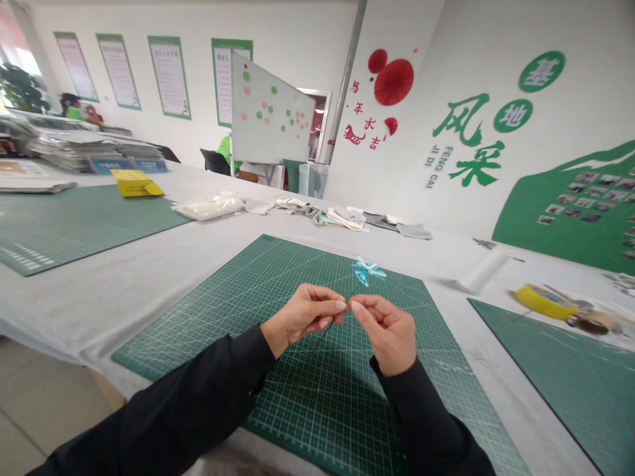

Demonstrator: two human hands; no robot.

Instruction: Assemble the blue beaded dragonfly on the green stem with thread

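A small blue and white beaded flower (368, 270) stands at the top of a thin green stem (354, 291) above the green cutting mat (278, 264). My left hand (308, 311) pinches the stem below the flower between thumb and fingers. Right beside it, my right hand (385, 328) is closed in a pinch at the same stem, its fingertips nearly touching those of my left hand. The lower part of the stem slants down under my left hand, thin and hard to make out against the mat.
More cutting mats lie left (94, 221) and right (560, 370). Beyond are a yellow packet (136, 183), a plastic bag (211, 206) and fabric scraps (342, 218). Yellow tape (544, 301) sits at the right. Paper stacks (79, 149) stand back left, near a person (73, 109).
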